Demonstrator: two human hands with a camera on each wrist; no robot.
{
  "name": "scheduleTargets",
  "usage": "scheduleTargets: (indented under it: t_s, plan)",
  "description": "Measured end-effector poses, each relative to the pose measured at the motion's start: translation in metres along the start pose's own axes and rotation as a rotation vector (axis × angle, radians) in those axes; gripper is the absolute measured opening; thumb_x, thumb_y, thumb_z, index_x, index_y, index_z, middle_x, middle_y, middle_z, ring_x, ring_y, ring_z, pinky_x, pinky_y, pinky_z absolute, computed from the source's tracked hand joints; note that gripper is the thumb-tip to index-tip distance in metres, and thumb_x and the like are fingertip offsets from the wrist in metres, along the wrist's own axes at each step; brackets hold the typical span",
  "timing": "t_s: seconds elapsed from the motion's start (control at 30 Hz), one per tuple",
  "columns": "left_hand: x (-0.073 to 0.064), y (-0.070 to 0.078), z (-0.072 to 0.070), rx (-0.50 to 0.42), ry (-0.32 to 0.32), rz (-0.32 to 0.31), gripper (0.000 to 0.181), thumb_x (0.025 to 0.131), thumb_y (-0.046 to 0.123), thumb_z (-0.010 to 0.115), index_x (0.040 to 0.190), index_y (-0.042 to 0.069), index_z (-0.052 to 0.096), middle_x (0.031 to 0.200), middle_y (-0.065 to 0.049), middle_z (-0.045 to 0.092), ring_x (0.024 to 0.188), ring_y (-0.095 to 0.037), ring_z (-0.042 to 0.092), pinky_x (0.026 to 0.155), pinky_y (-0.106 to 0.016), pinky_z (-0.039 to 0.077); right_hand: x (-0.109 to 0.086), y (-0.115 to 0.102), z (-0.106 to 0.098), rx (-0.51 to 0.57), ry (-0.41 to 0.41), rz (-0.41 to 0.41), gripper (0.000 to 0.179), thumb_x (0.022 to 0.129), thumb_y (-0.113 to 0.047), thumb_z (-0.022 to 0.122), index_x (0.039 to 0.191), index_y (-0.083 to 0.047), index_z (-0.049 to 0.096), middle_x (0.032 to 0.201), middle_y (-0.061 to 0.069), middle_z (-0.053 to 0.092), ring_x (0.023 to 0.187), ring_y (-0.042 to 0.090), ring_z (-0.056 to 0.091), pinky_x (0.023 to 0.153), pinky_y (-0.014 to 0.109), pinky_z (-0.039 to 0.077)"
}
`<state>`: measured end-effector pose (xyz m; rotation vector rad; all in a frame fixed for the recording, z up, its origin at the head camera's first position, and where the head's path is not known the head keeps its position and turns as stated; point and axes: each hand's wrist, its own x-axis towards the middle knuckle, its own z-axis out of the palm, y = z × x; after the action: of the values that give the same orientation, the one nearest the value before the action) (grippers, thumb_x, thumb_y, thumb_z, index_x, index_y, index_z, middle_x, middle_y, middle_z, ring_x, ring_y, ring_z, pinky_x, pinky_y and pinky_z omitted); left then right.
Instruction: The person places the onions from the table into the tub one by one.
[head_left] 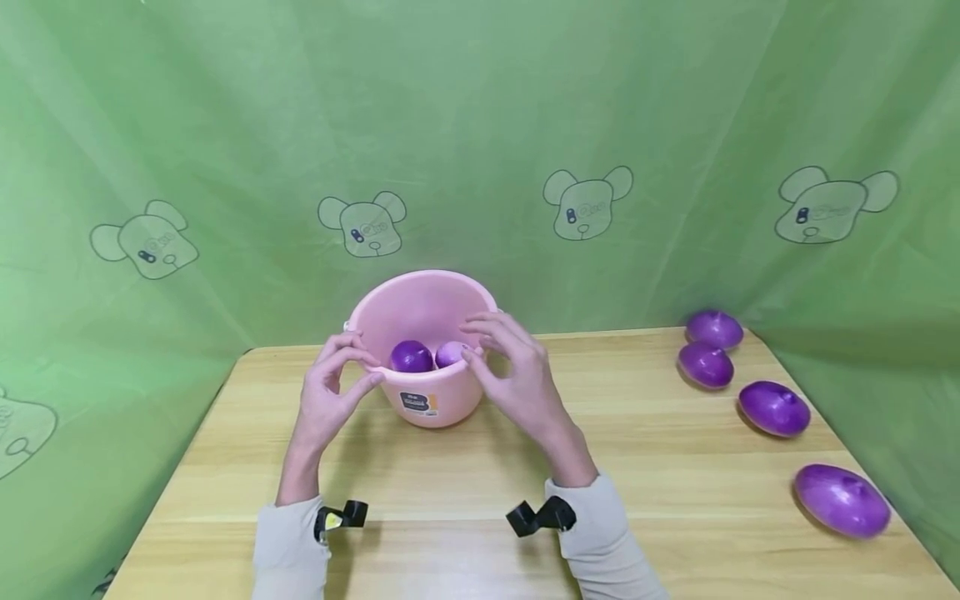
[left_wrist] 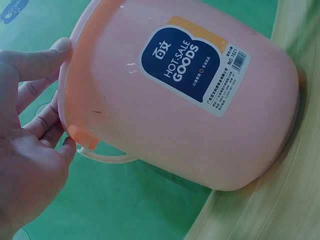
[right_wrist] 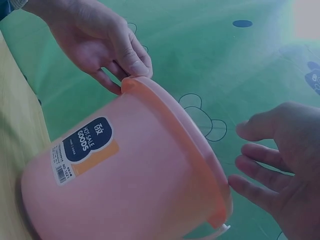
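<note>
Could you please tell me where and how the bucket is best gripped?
Likely by the rim, pinched at left and right from the near side and above: the bucket stands open side up, and its jutting rim offers an edge.

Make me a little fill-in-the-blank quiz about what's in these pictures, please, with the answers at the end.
1. The left hand pinches the rim of a bucket coloured ____.
2. Inside the bucket, ____ purple onions show.
3. On the right side of the table lie ____ more purple onions.
4. The bucket's label reads HOT-SALE ____.

Missing words: pink; two; four; GOODS.
</note>
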<state>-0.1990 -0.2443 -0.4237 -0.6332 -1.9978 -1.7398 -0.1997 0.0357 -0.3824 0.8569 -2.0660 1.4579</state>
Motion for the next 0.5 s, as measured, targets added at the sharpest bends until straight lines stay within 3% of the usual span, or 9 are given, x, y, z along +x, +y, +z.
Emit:
scheduleTargets:
  t_s: [0.23, 0.5]
  plan:
    - [-0.002, 0.000, 0.000, 0.006, 0.007, 0.002, 0.019, 0.081, -0.017, 0.074, 0.098, -0.009, 0.069, 0.113, -0.013, 0.056, 0.137, -0.044, 0.038, 0.127, -0.045, 0.022, -0.002, 0.000, -0.007, -0.013, 0.011, -0.007, 0.032, 0.092, 0.001, 0.073, 0.124, -0.003, 0.068, 0.132, 0.007, 0.063, 0.118, 0.021, 0.063, 0.098, 0.036, 0.059]
    - [-0.003, 0.002, 0.002, 0.000, 0.015, 0.001, 0.019, 0.081, -0.017, 0.074, 0.097, -0.008, 0.069, 0.113, -0.015, 0.056, 0.137, -0.043, 0.039, 0.128, -0.045, 0.022, -0.005, -0.002, -0.017, -0.035, 0.043, -0.005, 0.035, 0.091, 0.001, 0.074, 0.125, -0.005, 0.068, 0.135, 0.005, 0.062, 0.126, 0.022, 0.060, 0.100, 0.039, 0.058]
